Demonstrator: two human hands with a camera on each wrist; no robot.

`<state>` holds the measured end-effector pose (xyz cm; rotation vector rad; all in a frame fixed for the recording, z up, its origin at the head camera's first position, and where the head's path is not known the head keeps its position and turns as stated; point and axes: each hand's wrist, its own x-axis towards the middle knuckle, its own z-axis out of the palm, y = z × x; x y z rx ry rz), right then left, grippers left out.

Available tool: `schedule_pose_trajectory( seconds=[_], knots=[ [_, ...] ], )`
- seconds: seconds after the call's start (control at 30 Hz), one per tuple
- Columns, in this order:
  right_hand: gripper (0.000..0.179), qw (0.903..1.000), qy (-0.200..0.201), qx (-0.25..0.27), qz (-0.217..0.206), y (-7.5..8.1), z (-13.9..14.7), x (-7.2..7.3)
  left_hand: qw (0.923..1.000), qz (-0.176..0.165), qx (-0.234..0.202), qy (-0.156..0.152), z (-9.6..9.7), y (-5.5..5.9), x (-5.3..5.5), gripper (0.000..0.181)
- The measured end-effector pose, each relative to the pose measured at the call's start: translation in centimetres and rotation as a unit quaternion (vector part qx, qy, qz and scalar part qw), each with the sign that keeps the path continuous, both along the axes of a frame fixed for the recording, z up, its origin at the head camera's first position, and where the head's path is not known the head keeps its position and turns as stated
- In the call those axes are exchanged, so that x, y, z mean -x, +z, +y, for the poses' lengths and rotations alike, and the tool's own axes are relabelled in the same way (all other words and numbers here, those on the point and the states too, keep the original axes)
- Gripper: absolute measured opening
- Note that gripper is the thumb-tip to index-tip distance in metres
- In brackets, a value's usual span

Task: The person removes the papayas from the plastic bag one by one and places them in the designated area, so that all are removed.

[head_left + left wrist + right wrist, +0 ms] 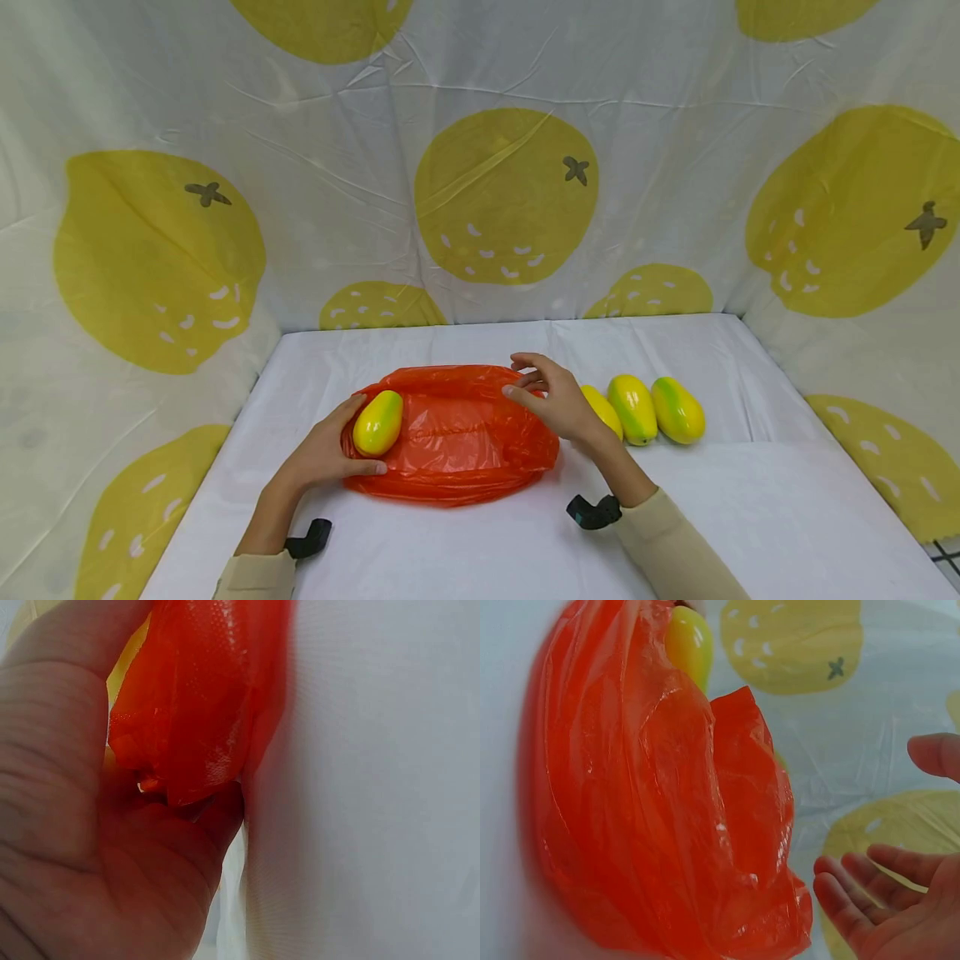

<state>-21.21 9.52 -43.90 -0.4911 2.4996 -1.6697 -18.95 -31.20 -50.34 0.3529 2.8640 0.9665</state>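
Observation:
A red plastic bag (457,446) lies spread with its mouth facing up. At its left end sits a glossy yellow fruit (378,423) with a green streak, pear-shaped like a papaya or mango. My left hand (318,454) grips that end of the bag beside the fruit, thumb along the front rim. The left wrist view shows red film (202,697) between thumb and fingers. Over the bag's right end hovers my right hand (558,404), fingers loosely bent and holding nothing. In the right wrist view, its fingers (900,900) are apart from the bag (652,810).
Three similar yellow-green fruits (632,408) lie in a row right of the bag, the nearest partly hidden behind my right hand. A white cloth (480,550) covers the table. Lemon-patterned fabric (315,167) hangs at the back and sides.

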Motion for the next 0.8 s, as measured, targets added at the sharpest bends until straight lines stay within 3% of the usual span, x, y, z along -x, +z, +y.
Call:
schedule_pose_trajectory(
  seconds=[0.47, 0.8],
  knots=[
    [0.068, 0.9978, 0.06, -0.023, 0.016, -0.1, -3.5, 0.0, 1.0, -0.008, 0.0, 0.004, 0.0, 0.3, 0.0, 0.123],
    [0.073, 0.997, 0.065, -0.041, 0.007, -0.5, -5.8, 0.1, 1.0, -0.009, 0.002, 0.005, 0.1, 0.2, 0.0, 0.123]
  ],
)
